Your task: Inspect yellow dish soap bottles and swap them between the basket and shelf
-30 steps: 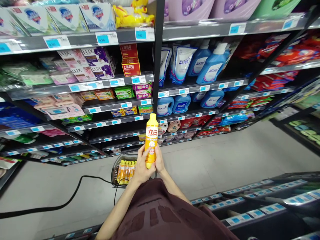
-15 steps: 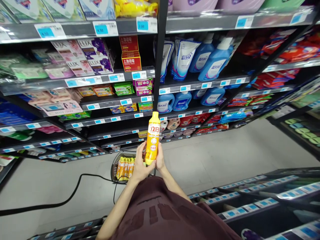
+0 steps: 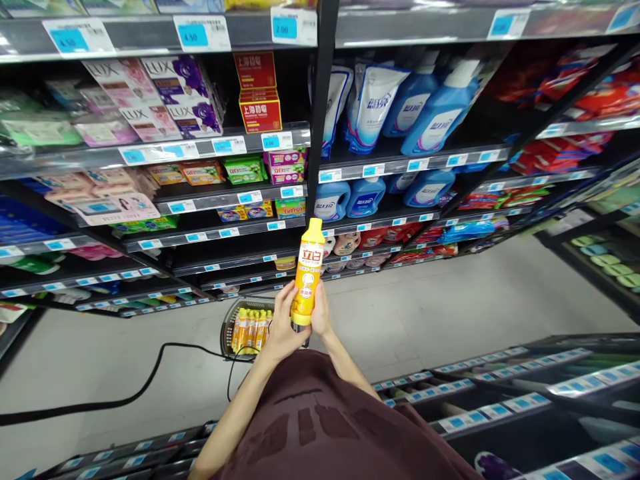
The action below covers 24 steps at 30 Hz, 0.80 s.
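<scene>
Between my two hands stands a yellow dish soap bottle with a yellow cap and a white-and-red label facing me. My left hand wraps the bottle's lower left side, its thumb near the base. On the lower right side my right hand is closed against it, fingers partly hidden behind. Below and to the left, a dark basket on the floor holds several similar yellow bottles.
Shelves ahead carry boxed soaps, blue detergent bottles and red packets. A black cable runs across the grey floor to the basket. More shelving stands close behind at the lower right.
The view has shifted slightly closer to the shelves. The bottle tilts a little more to the right, and both hands keep hold of it.
</scene>
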Tool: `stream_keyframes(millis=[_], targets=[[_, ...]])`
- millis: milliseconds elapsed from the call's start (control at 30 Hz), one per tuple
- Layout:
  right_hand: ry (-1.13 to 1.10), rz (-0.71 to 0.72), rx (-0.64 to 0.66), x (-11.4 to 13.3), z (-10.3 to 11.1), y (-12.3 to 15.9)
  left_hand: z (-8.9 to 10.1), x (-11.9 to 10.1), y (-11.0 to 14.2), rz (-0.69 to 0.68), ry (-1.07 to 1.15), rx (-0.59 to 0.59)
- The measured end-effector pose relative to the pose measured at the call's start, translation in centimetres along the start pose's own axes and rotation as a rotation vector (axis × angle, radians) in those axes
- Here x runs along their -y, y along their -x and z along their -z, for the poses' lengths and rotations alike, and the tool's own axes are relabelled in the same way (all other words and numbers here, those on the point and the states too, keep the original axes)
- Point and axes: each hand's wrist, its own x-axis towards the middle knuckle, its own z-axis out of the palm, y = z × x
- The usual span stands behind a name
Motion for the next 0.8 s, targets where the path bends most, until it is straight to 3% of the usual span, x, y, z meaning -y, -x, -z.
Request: stream_keyframes(millis=[100, 200, 300, 400, 500, 567, 667, 800], targets=[[0.049, 0.068, 0.032, 0.2, -0.2, 0.1, -0.7, 0.5, -0.2, -0.024, -0.115, -0.093], [0.043, 0.105, 0.173, 0.6, 0.0, 0.1, -0.9, 0.9, -0.4, -0.007, -0.183, -0.226], [0.162, 0.194, 0.256, 1.6, 0.9, -0.8, -0.5, 0.9, -0.2, 0.14, -0.055, -0.286], [0.084, 0.281, 0.174, 3.1, 1.4, -2.5, 0.1, 0.4, 0.6, 0.355, 0.396, -0.156], [-0.325, 0.1, 0.233, 4.8, 0.8, -3.8, 0.1, -0.2, 1.3, 0.518, 0.909, 0.099], [-0.553, -0.034, 0.303, 5.7, 0.1, -4.2, -0.2, -0.5, 1.4, 0.584, 1.093, 0.244], [-0.696, -0.124, 0.295, 6.1, -0.6, -4.2, -0.7, -0.8, 1.1, 0.622, 1.132, 0.365], [-0.757, -0.192, 0.235, 5.6, -0.4, -4.4, -1.0, -0.9, 0.7, 0.639, 0.988, 0.401]])
